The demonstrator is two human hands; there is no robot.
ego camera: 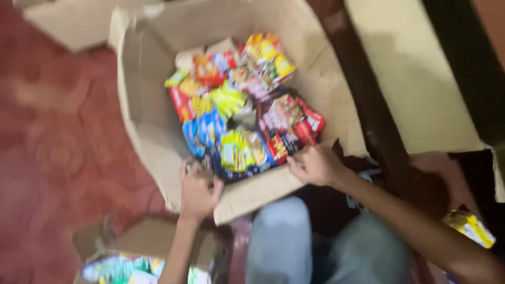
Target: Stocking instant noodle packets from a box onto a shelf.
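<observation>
A: What is reading poorly in this view?

B: The whole frame is blurring with motion. The snack packets (244,105) are showing only as patches of colour, and their printing is not resolving. The far flaps of the cardboard box (147,113) are running out of the top edge. A second, smaller box (144,239) at the bottom left is being cut off by the lower edge, with pale green and white packs inside it too smeared to identify.

A: How are the packages lying?

B: They are piling loosely in the middle of the box: yellow and orange packets at the far side, red and dark ones at the right, blue and yellow ones at the near side. One yellow packet (469,227) is lying alone on the floor (58,147) at the far right.

A: Where are the hands sitting relative to the pile?

B: The left hand (199,190) is curling closed over the near wall of the box, gripping the cardboard edge just beside the blue packets. The right hand (315,164) is resting at the near right rim, fingers bent, touching the red packets; whether it is gripping one is not discernible.
</observation>
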